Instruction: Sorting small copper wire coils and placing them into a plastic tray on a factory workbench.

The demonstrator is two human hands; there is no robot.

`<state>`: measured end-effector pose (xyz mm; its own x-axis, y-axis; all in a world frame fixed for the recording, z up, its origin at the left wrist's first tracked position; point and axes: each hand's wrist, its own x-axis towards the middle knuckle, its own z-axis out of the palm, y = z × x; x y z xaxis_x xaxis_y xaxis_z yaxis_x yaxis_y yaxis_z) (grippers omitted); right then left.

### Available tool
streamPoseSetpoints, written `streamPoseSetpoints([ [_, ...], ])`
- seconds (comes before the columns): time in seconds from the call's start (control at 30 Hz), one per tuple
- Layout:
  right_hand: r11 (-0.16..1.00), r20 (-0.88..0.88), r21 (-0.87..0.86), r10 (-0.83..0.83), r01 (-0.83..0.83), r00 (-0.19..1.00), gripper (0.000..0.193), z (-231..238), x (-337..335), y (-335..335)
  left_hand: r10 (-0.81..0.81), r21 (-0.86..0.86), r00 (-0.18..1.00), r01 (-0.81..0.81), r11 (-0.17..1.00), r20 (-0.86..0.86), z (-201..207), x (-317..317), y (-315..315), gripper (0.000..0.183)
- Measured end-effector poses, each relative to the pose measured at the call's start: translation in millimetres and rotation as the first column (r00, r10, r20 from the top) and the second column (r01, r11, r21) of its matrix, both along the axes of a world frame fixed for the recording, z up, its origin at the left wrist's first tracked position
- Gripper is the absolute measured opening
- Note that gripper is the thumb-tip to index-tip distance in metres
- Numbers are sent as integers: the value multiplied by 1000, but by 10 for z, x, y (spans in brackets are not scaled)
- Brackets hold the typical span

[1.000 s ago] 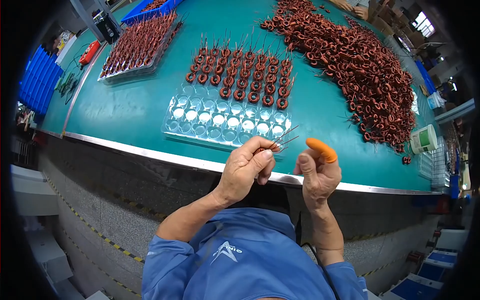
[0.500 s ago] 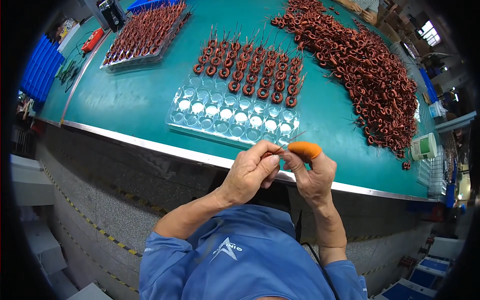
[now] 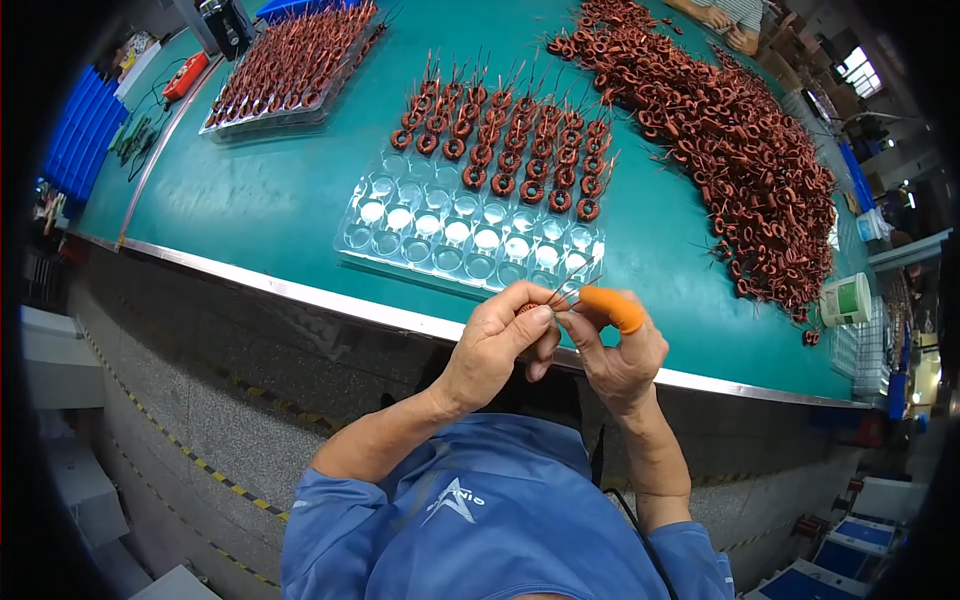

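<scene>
Close to the table's front edge, my left hand (image 3: 492, 348) grips a copper-wound ring coil (image 3: 527, 309), mostly covered by the fingers. The coil's thin wire leads (image 3: 566, 294) stick out toward the right. My right hand (image 3: 625, 350) is closed at these leads, thumb and forefinger together; an orange finger cot (image 3: 612, 306) covers the forefinger. Just beyond the hands lies a clear plastic tray (image 3: 420, 243) with round pockets. Its far rows hold several ring coils (image 3: 504, 160) with their leads up, while the nearer pockets hold none.
A large heap of ring coils (image 3: 740, 170) covers the right of the green table (image 3: 250, 200). At the far left stands a filled coil tray (image 3: 290, 70). A white-and-green tub (image 3: 846, 299) sits at the right edge. Another person's hands (image 3: 728, 28) are at the far right.
The wire leads now point more steeply up and away. My right forefinger is bent more, with its tip lower. The left hand keeps hold of the coil.
</scene>
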<state>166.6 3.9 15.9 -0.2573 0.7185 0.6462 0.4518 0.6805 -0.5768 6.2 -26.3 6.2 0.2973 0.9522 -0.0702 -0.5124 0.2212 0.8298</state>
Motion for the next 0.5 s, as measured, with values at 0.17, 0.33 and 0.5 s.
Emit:
streamPoseSetpoints([
  [0.17,996,-29,-86,7,-9,1000,24,-32,-11,48,0,-57,997,4,998,71,-16,3,-20,30],
  [0.33,830,-422,-500,14,-245,907,24,40,-85,30,82,90,977,-65,994,-199,-6,-33,-1,25],
  [0.5,765,-357,-580,71,-281,931,20,243,-118,72,126,208,911,-46,977,-393,66,-138,97,24],
])
